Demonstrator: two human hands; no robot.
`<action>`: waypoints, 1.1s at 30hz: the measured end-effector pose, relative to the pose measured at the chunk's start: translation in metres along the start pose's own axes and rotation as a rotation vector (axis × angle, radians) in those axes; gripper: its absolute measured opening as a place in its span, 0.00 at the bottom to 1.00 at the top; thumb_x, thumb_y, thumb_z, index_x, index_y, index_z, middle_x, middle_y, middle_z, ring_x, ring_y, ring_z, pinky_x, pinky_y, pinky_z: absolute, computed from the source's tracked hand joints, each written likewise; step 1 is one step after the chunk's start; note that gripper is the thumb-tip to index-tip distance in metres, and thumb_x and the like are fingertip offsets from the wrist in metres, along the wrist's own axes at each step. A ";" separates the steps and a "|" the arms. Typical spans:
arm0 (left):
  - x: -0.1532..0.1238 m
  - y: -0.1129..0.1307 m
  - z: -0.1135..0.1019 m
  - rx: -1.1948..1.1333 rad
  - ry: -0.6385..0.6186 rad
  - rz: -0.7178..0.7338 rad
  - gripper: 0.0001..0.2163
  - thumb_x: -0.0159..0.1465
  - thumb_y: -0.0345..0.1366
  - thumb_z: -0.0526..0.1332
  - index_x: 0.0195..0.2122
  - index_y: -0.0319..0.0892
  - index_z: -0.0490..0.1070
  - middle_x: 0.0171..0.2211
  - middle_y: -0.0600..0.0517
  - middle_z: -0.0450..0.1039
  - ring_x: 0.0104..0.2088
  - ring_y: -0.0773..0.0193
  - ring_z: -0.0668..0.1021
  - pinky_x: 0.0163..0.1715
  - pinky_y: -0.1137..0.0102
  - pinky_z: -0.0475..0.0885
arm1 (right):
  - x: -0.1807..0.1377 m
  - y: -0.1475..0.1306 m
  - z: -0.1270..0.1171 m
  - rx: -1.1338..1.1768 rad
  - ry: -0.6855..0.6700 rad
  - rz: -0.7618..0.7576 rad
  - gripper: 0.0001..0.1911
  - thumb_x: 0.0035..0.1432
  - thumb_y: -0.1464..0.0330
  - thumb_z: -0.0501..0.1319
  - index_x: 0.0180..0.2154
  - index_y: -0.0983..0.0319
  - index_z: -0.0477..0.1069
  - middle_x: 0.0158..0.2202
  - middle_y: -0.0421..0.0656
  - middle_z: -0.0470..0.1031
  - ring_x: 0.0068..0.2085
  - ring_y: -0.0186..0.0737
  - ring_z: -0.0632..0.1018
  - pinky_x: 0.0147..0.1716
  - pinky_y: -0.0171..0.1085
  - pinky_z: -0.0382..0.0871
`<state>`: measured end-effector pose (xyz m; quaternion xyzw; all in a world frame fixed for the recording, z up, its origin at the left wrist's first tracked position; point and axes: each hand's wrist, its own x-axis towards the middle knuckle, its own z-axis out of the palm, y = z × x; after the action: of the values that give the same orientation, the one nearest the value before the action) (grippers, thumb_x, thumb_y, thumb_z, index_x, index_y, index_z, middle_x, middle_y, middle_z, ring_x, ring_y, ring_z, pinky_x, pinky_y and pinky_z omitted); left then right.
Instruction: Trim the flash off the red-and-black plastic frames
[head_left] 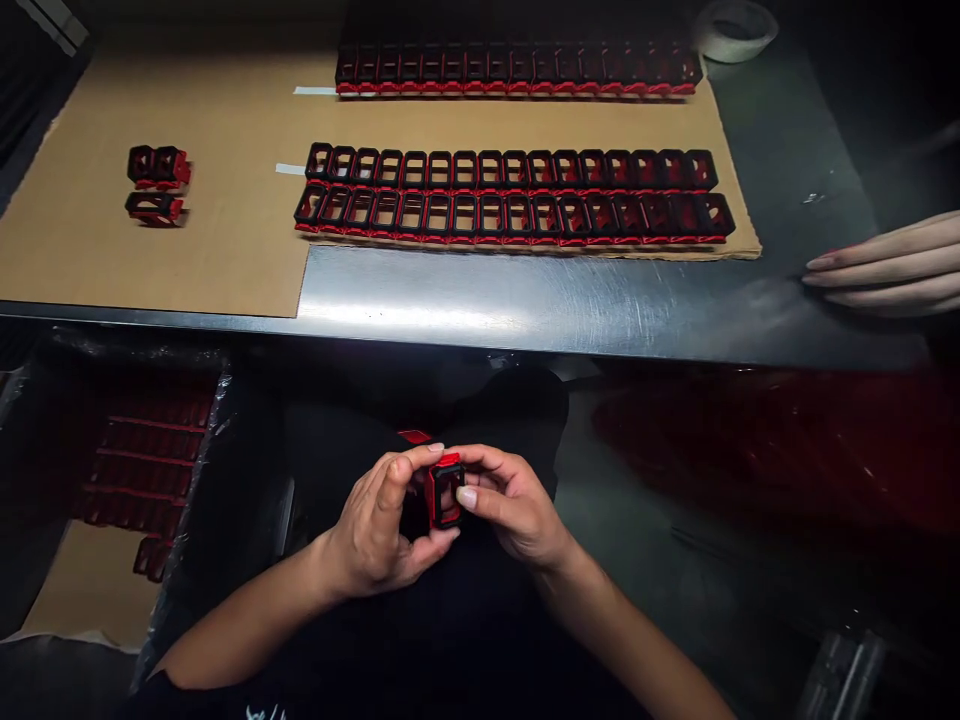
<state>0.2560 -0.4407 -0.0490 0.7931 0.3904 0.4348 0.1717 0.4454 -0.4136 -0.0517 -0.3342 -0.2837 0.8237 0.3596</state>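
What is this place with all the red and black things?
It looks like a small factory workbench: long rows of matching black-and-red plastic frames lie on a cardboard sheet on a steel table, with more red parts in plastic below.

Red frame (pixel 444 490) between left hand (pixel 373 525), right hand (pixel 514 505)

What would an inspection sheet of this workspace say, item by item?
Surface: steel table, partly covered by a cardboard sheet.
Job's things: red-and-black plastic frame held in the hands above the lap; rows of matching frames and a few loose ones on the cardboard.
Clutter: roll of tape at the table's far corner.
Hands: left hand and right hand both grip the frame.
Cables: nothing seen.
Surroundings: another person's hand at the table's right; plastic-lined stack of red frames at lower left.
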 end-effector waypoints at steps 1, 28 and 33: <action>0.000 0.001 -0.001 -0.038 -0.008 -0.045 0.52 0.58 0.29 0.70 0.73 0.34 0.31 0.55 0.31 0.69 0.55 0.52 0.76 0.44 0.61 0.81 | 0.001 0.001 0.000 0.061 -0.002 0.047 0.16 0.54 0.65 0.73 0.45 0.59 0.80 0.36 0.41 0.81 0.32 0.34 0.82 0.34 0.32 0.78; -0.021 -0.003 -0.003 -0.700 0.213 -0.427 0.30 0.55 0.27 0.72 0.58 0.51 0.67 0.61 0.46 0.64 0.60 0.55 0.74 0.55 0.62 0.76 | -0.006 -0.034 0.016 -0.919 0.065 -0.422 0.13 0.64 0.73 0.62 0.49 0.59 0.77 0.44 0.46 0.82 0.42 0.41 0.83 0.41 0.39 0.79; -0.031 -0.006 0.000 -0.436 0.186 -0.280 0.35 0.53 0.24 0.72 0.61 0.49 0.63 0.60 0.44 0.62 0.56 0.51 0.76 0.52 0.52 0.78 | -0.005 -0.026 0.023 -0.609 0.060 -0.002 0.12 0.61 0.65 0.67 0.46 0.60 0.79 0.38 0.45 0.84 0.36 0.42 0.84 0.36 0.38 0.79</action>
<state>0.2430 -0.4611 -0.0696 0.6324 0.4077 0.5514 0.3603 0.4407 -0.4074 -0.0177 -0.4504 -0.5071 0.6903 0.2519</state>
